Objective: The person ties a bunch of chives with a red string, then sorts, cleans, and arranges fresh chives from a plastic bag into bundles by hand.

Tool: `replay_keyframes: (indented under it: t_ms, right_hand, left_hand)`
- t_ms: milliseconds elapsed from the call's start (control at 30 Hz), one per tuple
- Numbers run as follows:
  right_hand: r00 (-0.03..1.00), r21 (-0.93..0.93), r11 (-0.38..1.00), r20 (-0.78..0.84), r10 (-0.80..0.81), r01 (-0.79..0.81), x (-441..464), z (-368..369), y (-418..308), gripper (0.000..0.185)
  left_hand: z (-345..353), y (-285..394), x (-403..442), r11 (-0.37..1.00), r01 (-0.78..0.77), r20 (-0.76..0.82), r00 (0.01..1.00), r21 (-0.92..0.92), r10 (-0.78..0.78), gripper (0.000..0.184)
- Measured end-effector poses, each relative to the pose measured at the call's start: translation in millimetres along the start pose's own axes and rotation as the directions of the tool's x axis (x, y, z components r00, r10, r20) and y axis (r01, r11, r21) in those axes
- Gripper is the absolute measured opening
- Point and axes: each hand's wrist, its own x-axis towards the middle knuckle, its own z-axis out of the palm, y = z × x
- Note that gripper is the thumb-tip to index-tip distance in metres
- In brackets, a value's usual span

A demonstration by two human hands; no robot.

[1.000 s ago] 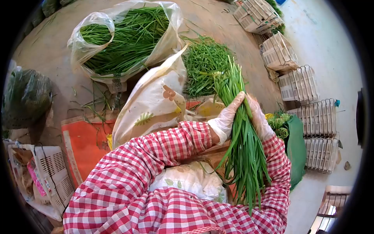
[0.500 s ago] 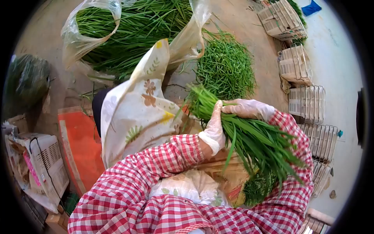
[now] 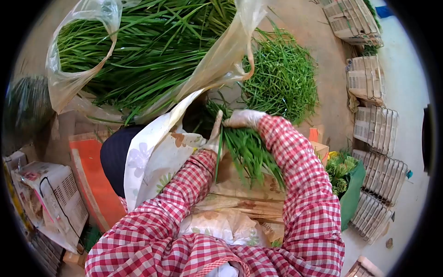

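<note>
A bunch of long green chives (image 3: 249, 152) is held between my two gloved hands, low in front of my lap. My right hand (image 3: 244, 118) wraps over its upper part. On the bunch's left side is my left hand (image 3: 214, 137), its thumb pointing up and the other fingers partly hidden by the leaves. The leaf ends hang toward my lap; the other end is in shadow beyond my hands. Just ahead lies a heap of loose green trimmings (image 3: 281, 76). More long chives (image 3: 152, 60) fill an opened clear plastic bag (image 3: 221, 53) ahead on the left.
A flowered apron (image 3: 154, 150) spreads over my knees. Tied green bundles (image 3: 339, 173) sit by my right arm beside a green sheet (image 3: 353, 189). White crates (image 3: 376, 129) line the right side. An orange mat (image 3: 94, 180) and another white crate (image 3: 57, 194) lie left.
Both hands have moved forward and left with the chives, and the bunch's far end has dipped down between my knees. Tied bundles by my right arm have come into view.
</note>
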Motion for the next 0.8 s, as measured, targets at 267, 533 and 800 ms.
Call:
replay_keyframes:
  t_ms: [267, 533, 800]
  right_hand:
    - [0.486, 0.000, 0.965, -0.864, 0.132, -0.263, -111.5, 105.6, -16.6, 0.064]
    - [0.137, -0.193, 0.973, -0.975, -0.175, -0.130, -143.4, 166.8, -66.1, 0.072]
    - [0.356, -0.351, 0.715, -0.684, -0.637, 0.605, -221.0, 171.7, -40.8, 0.035]
  left_hand:
    - [44.5, -103.3, -24.4, 0.960, -0.279, 0.551, 0.799, -0.013, 0.240, 0.067]
    - [68.8, -42.1, -70.8, 0.805, -0.110, 0.589, 0.740, 0.583, -0.326, 0.072]
    - [111.0, -35.4, -164.2, 0.658, -0.391, 0.675, 0.696, 0.643, -0.245, 0.056]
